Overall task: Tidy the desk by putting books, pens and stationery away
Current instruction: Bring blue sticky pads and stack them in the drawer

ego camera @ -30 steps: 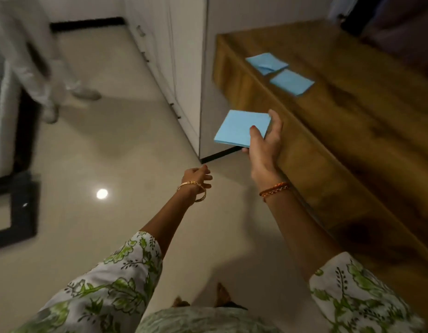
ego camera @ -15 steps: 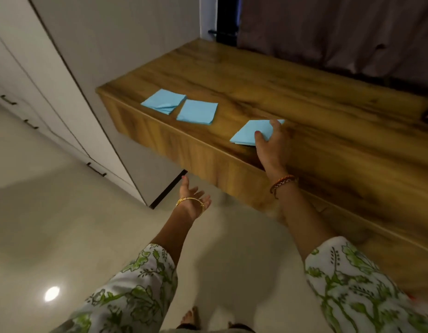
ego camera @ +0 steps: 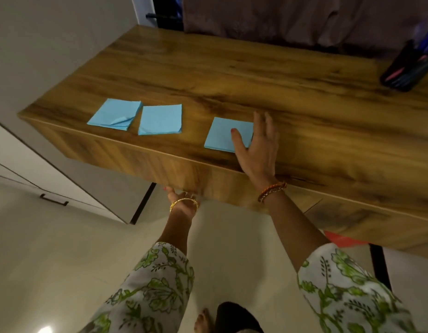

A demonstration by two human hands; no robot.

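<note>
Tidying looks barely begun: your right hand [ego camera: 257,145] lies flat on one blue pad [ego camera: 226,134], two more pads [ego camera: 138,117] wait on the desk [ego camera: 256,75], left hand [ego camera: 183,197] unclear.

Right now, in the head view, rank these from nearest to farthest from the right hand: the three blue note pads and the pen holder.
1. Right pad, under the right hand's thumb.
2. Middle pad, to its left.
3. Left pad, near the desk's left end, and pen holder, far right corner: too close to call.
</note>
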